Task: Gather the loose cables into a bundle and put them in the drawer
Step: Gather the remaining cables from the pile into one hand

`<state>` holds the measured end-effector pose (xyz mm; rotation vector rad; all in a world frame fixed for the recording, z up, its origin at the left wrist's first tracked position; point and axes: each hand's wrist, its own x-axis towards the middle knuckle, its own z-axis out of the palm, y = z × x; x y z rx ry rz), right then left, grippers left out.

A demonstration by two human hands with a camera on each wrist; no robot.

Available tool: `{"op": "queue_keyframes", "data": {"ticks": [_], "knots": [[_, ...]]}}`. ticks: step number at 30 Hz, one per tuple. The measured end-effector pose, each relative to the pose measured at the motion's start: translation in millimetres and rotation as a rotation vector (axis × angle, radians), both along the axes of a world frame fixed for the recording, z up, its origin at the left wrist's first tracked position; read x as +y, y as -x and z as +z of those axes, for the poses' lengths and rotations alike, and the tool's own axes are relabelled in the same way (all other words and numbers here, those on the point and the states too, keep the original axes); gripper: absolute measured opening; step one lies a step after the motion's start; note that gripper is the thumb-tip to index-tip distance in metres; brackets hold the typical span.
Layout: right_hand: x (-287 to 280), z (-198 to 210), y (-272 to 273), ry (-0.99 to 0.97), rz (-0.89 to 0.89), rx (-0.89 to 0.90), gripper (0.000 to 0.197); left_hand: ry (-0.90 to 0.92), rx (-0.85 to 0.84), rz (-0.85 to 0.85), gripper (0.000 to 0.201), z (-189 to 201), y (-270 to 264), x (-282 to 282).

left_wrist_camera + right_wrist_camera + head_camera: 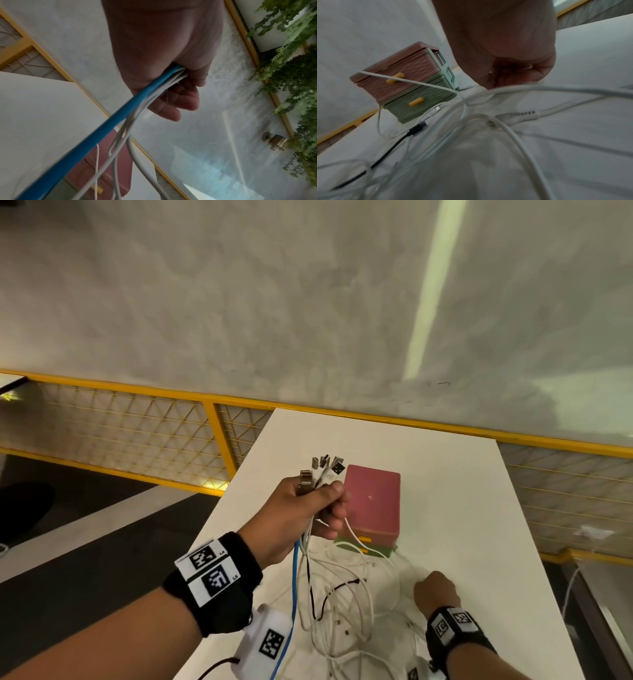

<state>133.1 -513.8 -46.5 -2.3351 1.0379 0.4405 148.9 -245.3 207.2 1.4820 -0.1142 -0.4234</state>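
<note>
My left hand (308,508) is raised over the white table (445,491) and grips a bunch of cables, whose plug ends (323,470) stick up out of the fist. A blue cable (102,128) and several white cables (130,121) hang from it down to a loose tangle (346,611) on the table. My right hand (436,590) is low over the tangle, fingers curled round a white cable (530,88). A small drawer box (402,79) stands just behind, with a pink drawer above a green one and yellow handles. A black cable (418,128) lies in front of it.
The table's left edge (219,508) drops to a dark floor. A yellow-framed mesh railing (137,419) runs behind the table, with a pale wall above. Green plants (291,67) show in the left wrist view. Bare tabletop lies right of the drawer box.
</note>
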Motion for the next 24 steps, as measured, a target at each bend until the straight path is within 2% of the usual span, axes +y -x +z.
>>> {"op": "queue_keyframes", "data": {"ticks": [2, 3, 6, 8, 9, 11, 13, 16, 18, 21, 24], "knots": [[-0.9, 1.8, 5.1, -0.081, -0.092, -0.088, 0.027, 0.010, 0.012, -0.003, 0.027, -0.5, 0.0, -1.2], [-3.7, 6.1, 8.2, -0.161, -0.173, -0.188, 0.024, 0.017, 0.017, -0.002, 0.027, -1.3, -0.6, -1.7], [-8.7, 45.4, 15.2, -0.474, -0.470, -0.631, 0.016, 0.032, 0.036, 0.026, 0.030, -2.5, -2.9, -6.2], [-3.9, 95.6, 17.2, -0.674, -0.539, -0.908, 0.017, 0.035, 0.062, 0.056, 0.033, -0.8, -5.1, -12.9], [0.8, 122.4, 16.8, -0.764, -0.502, -1.014, 0.025, 0.037, 0.072, 0.068, 0.033, 0.5, -6.4, -16.5], [13.9, 177.2, 19.9, -0.824, -0.326, -1.147, 0.031, 0.047, 0.082, 0.064, 0.032, 5.5, -7.1, -25.9], [31.4, 222.6, 25.7, -0.782, -0.160, -1.210, 0.027, 0.076, 0.094, 0.048, 0.029, 12.3, -5.1, -35.7], [64.2, 264.3, 40.8, -0.624, 0.099, -1.212, 0.023, 0.177, 0.138, 0.038, 0.032, 24.8, 1.5, -46.9], [84.0, 273.5, 50.9, -0.544, 0.283, -1.176, 0.026, 0.279, 0.181, 0.023, 0.035, 32.0, 7.4, -49.5], [98.6, 270.2, 57.6, -0.446, 0.432, -1.144, 0.039, 0.396, 0.225, -0.025, 0.038, 35.1, 14.6, -49.7], [101.1, 261.4, 59.9, -0.277, 0.588, -1.159, 0.037, 0.471, 0.265, -0.014, 0.036, 33.7, 19.7, -47.6]]}}
